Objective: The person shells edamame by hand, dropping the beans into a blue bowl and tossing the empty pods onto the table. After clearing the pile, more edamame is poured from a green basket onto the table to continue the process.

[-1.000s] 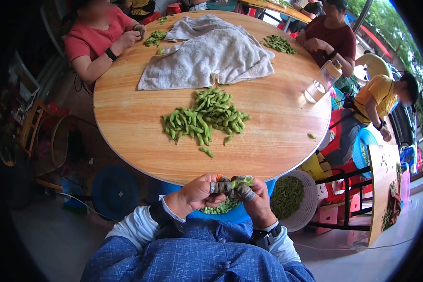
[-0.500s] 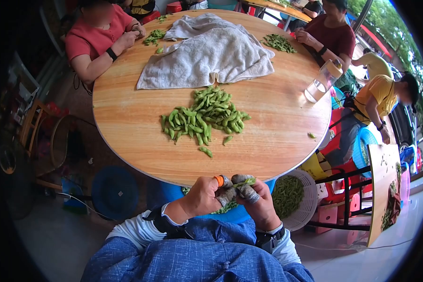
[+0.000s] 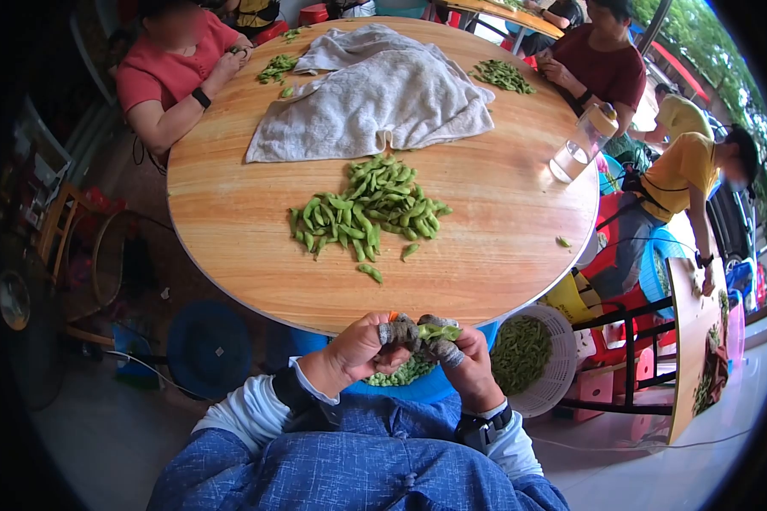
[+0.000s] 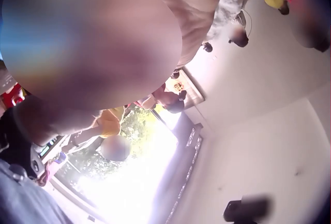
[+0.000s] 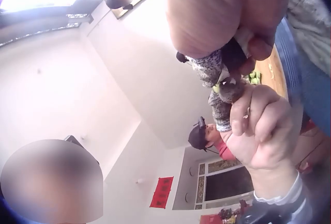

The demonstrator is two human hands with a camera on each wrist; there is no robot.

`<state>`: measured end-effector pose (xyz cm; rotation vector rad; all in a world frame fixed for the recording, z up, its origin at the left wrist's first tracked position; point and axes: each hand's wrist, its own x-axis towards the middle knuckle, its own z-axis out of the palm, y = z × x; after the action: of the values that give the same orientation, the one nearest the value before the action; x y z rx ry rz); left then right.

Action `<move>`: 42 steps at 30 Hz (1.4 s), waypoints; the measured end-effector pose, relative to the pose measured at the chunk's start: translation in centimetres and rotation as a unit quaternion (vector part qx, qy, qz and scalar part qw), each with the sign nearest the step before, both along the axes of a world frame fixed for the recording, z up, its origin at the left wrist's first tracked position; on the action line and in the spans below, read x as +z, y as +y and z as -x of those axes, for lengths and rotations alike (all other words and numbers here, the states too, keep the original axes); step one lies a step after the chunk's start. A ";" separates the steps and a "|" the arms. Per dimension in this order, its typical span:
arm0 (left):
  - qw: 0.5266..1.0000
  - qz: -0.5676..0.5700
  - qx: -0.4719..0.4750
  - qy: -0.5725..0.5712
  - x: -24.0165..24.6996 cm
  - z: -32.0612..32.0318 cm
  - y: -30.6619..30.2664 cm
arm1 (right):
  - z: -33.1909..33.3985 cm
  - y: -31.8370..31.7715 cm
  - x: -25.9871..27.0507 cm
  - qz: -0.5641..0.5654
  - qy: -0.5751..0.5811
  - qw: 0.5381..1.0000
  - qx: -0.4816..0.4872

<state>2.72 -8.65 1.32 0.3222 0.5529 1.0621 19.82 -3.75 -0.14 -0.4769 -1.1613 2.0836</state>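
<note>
Over the near table edge in the head view, my left hand [image 3: 355, 347] and right hand [image 3: 475, 368] meet at a green edamame pod [image 3: 439, 332]. Both hands pinch the pod between wrapped thumbs and fingers; grey cloth covers those digits, and an orange band circles one on the left hand. In the right wrist view the left hand [image 5: 261, 123] faces the right hand [image 5: 227, 14], with a bit of green between their tips. Right below the hands, a blue basin [image 3: 439, 392] holds shelled green beans. A pile of pods [image 3: 362, 213] lies on the round wooden table [image 3: 256, 264].
A grey towel [image 3: 383, 102] covers something mid-table, and a clear bottle [image 3: 579, 145] stands near the right edge. On the floor at right sits a white basket [image 3: 562, 362] of pods. Other people sit around the table; a person in yellow [image 3: 680, 179] leans at right.
My hands turned inward half a second ago and have now rolled back, with the pod showing more fully between them. The person in yellow has reached down towards the board at right.
</note>
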 end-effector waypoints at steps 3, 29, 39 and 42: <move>0.997 -0.038 -0.002 0.065 0.4 0.1 0.2 | 0.1 -0.1 0.1 0.023 0.012 1.000 -0.004; 0.544 -0.382 0.063 0.744 0.9 -0.5 -0.2 | 0.4 0.2 1.2 -0.010 -0.083 0.996 -0.039; 0.567 -0.417 0.073 0.707 -0.3 -0.2 -0.4 | 0.5 -0.1 0.6 0.024 -0.005 0.999 -0.021; 0.553 -0.390 0.113 0.727 1.3 -0.7 -0.9 | 0.5 -0.1 0.9 0.036 -0.023 0.999 -0.016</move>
<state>3.44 -9.52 2.60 2.1125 1.6064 1.0315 19.27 -3.87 0.74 -0.5766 -1.1014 2.1027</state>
